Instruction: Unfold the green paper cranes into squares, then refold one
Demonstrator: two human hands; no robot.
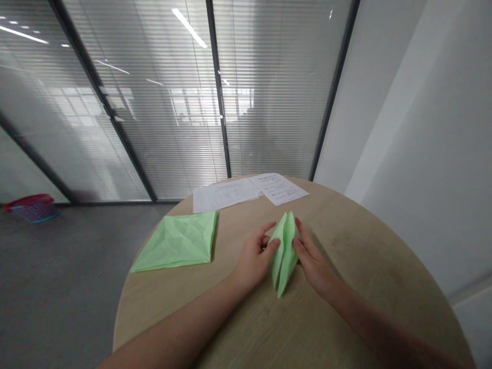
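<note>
Between my two hands is a folded piece of light green paper (285, 251), standing on edge with a gap running down its middle. My left hand (257, 254) pinches its left side, thumb on the near face and fingers behind. On the opposite side my right hand (312, 261) grips the paper the same way, its fingertips partly hidden. Farther left lies a flat stack of creased green paper (179, 241), apart from both hands.
The round wooden table (357, 246) carries printed white sheets (226, 195) and another printed page (280, 188) at its far edge. Behind it stands a glass partition with blinds (269, 102). A white wall (430, 154) rises on the right. A red and blue basket (34, 208) sits on the floor at left.
</note>
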